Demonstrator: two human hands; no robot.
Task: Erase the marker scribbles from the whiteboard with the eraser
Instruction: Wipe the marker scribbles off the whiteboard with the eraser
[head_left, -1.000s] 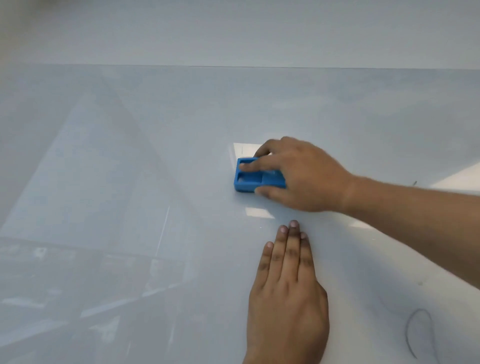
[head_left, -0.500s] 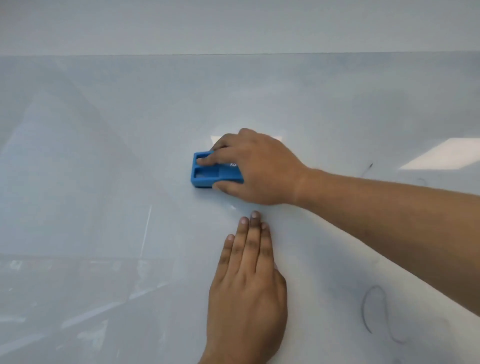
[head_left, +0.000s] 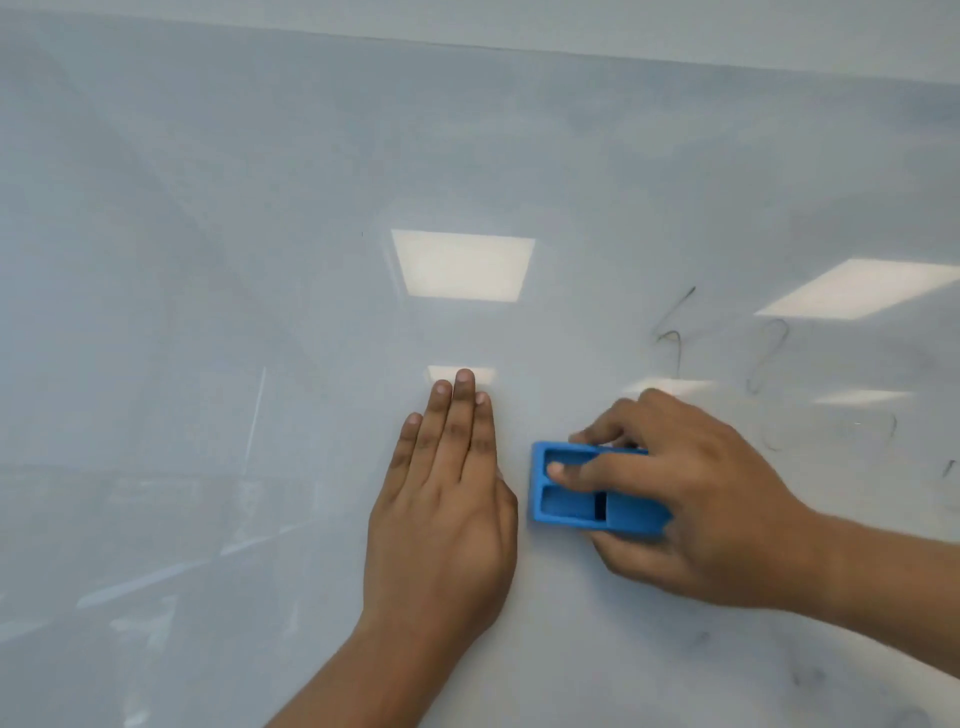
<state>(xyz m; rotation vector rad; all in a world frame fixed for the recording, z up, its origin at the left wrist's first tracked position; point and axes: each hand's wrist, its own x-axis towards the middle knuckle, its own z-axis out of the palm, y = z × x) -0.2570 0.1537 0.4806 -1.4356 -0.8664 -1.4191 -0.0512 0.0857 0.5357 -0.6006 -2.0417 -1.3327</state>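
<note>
A glossy whiteboard (head_left: 260, 260) fills the head view. My right hand (head_left: 691, 499) grips a blue rectangular eraser (head_left: 576, 506) and presses it flat on the board, index finger lying in its upper recess. My left hand (head_left: 447, 514) rests flat on the board just left of the eraser, fingers together and pointing up. Thin black marker scribbles (head_left: 672, 332) remain up and to the right of the eraser, with more curls (head_left: 769, 353) and faint strokes (head_left: 893, 423) further right.
Ceiling lights reflect as bright rectangles (head_left: 462, 265) on the board. The board's top edge (head_left: 519, 47) runs along the top of the view. Grey smudges (head_left: 810, 675) show at the lower right.
The eraser and my right hand have slid down and to the right, from above my left hand's fingertips to beside that hand. The view has shifted, showing more scribbles at right.
</note>
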